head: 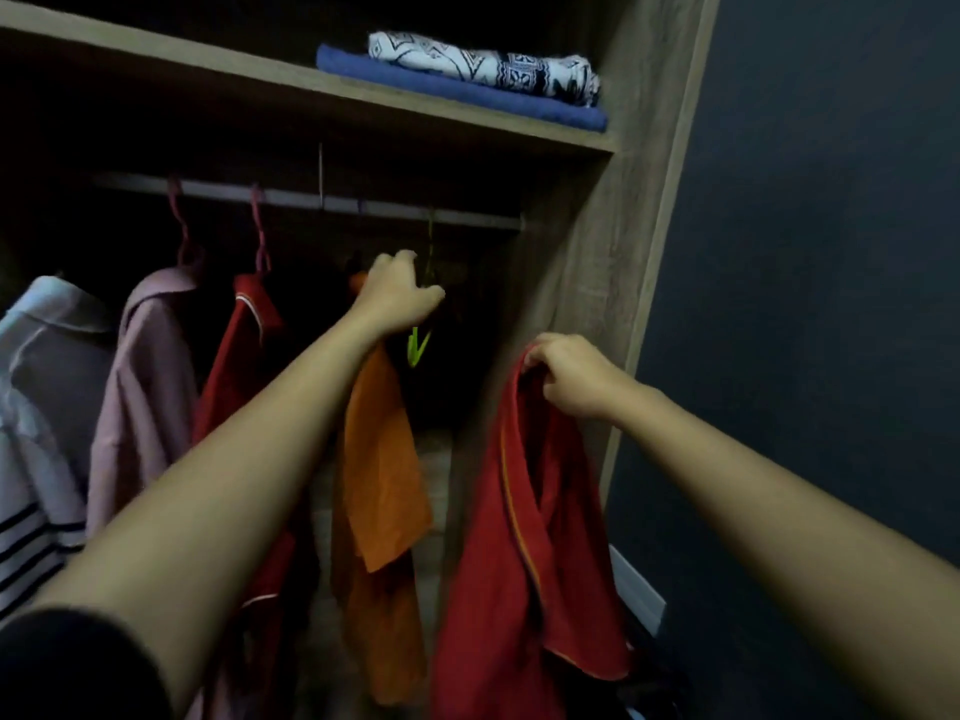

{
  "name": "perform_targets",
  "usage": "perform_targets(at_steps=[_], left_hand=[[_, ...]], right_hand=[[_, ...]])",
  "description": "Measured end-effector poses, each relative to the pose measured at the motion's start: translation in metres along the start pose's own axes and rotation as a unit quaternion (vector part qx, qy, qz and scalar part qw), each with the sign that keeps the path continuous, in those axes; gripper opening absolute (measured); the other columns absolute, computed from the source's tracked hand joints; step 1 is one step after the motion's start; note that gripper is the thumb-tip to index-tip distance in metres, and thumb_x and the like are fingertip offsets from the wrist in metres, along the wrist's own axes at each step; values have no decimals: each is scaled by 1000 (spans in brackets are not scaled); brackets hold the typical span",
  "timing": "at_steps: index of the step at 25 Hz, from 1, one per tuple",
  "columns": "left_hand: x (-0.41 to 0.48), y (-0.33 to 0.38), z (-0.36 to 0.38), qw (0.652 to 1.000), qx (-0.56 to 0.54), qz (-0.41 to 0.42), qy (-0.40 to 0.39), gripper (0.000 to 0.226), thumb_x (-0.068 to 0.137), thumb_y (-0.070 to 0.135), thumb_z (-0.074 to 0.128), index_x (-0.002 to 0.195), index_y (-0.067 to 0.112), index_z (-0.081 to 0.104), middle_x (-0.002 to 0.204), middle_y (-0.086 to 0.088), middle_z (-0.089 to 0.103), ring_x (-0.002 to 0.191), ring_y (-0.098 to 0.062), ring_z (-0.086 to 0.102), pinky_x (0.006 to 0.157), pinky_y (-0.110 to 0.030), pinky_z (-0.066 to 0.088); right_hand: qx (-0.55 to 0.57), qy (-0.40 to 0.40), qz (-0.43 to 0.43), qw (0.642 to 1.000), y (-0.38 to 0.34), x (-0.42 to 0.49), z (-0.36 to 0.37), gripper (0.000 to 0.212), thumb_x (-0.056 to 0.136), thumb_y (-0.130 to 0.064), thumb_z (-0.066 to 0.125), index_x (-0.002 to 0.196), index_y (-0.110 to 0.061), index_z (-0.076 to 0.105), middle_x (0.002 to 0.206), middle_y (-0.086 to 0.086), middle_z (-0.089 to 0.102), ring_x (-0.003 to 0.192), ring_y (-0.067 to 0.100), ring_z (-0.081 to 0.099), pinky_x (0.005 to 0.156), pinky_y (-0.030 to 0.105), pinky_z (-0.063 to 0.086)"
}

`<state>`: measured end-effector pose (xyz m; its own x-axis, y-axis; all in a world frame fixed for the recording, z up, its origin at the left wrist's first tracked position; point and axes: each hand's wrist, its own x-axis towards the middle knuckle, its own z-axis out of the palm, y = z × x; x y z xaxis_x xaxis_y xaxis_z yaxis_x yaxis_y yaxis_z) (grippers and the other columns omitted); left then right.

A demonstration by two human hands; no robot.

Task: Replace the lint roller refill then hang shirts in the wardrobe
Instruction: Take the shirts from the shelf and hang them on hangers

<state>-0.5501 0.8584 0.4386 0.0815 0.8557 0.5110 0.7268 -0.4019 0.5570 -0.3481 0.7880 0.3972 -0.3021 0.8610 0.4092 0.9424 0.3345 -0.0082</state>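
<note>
Fingers [402, 261] of L hand [395, 296] hide green hanger [418, 345] neck.

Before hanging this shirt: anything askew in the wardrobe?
The orange fabric shirt hangs bunched and lopsided beneath the left hand, which grips a green plastic hanger; the right hand holds a red shirt. Nothing else stands out.

Home bedroom: wardrobe [587, 210], hung shirts [150, 366].
</note>
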Motion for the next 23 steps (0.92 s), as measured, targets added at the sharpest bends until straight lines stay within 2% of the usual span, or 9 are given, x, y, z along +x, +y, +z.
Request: perform_targets(at_steps=[2, 4, 6, 9, 12, 16, 18, 20, 23], left_hand=[[25, 0, 32, 997, 35, -62, -38, 79, 87, 23, 60, 147, 5, 13, 147, -26, 27, 133, -41, 32, 108, -41, 32], [37, -8, 61, 988, 15, -144, -53, 86, 89, 17, 59, 149, 7, -2, 149, -25, 24, 134, -42, 31, 107, -45, 33], [42, -13, 75, 984, 6, -175, -16, 62, 93, 11, 50, 146, 2, 18, 142, -24, 38, 128, -40, 40, 102, -46, 39], [43, -4, 70, 987, -22, -139, 80, 34, 94, 8, 39, 124, -4, 50, 128, -24, 53, 118, -41, 50, 95, -45, 44], [21, 4, 52, 985, -48, -125, 109, 32, 93, 12, 38, 117, -3, 52, 124, -26, 55, 117, -44, 50, 95, -45, 43], [-51, -23, 37, 986, 6, -54, 157, 29, 95, 20, 40, 109, 3, 59, 105, -30, 63, 102, -47, 57, 86, -45, 46], [-94, -51, 28, 977, -5, 47, 209, 29, 95, 23, 43, 107, 5, 62, 87, -25, 68, 85, -39, 65, 74, -39, 48], [-129, -83, 11, 966, 11, 124, 227, 30, 91, 25, 47, 99, 4, 66, 67, -17, 68, 61, -18, 63, 60, -27, 41], [-164, -137, -21, 967, 5, 120, 225, 36, 88, 39, 46, 93, 13, 70, 55, -10, 62, 58, -14, 54, 49, -23, 34]], right_hand=[[-24, -10, 30, 999, 3, 5, 1, 33, 76, 3, 53, 104, -9, 65, 115, 12, 60, 107, 30, 58, 90, 40, 49], [-31, -21, 51, 998, 7, 6, -3, 29, 77, 2, 53, 100, -11, 65, 110, 12, 61, 102, 30, 60, 85, 42, 51], [-33, -50, 55, 997, 10, 6, -11, 31, 80, 4, 50, 99, -11, 68, 110, 11, 63, 102, 27, 60, 87, 38, 51], [-42, -73, 59, 995, 16, 8, -21, 39, 80, 8, 46, 103, -11, 70, 115, 8, 65, 108, 24, 59, 91, 30, 47], [-39, -71, 62, 995, 24, 12, -17, 41, 79, 5, 46, 108, -14, 69, 120, 7, 63, 112, 25, 57, 96, 33, 46], [-38, -74, 73, 994, 30, 18, -2, 42, 79, -1, 49, 115, -15, 64, 127, 10, 56, 118, 29, 52, 100, 40, 44], [-41, -62, 72, 995, 28, 24, 4, 43, 77, -2, 52, 118, -11, 61, 130, 13, 51, 121, 32, 49, 103, 39, 41], [-17, -28, 80, 996, 27, 31, 6, 44, 76, -3, 54, 119, -9, 60, 131, 13, 49, 123, 32, 48, 104, 38, 40], [33, 28, 101, 994, 30, 43, 5, 47, 75, -7, 57, 121, -10, 58, 134, 10, 48, 125, 29, 46, 106, 36, 38]])
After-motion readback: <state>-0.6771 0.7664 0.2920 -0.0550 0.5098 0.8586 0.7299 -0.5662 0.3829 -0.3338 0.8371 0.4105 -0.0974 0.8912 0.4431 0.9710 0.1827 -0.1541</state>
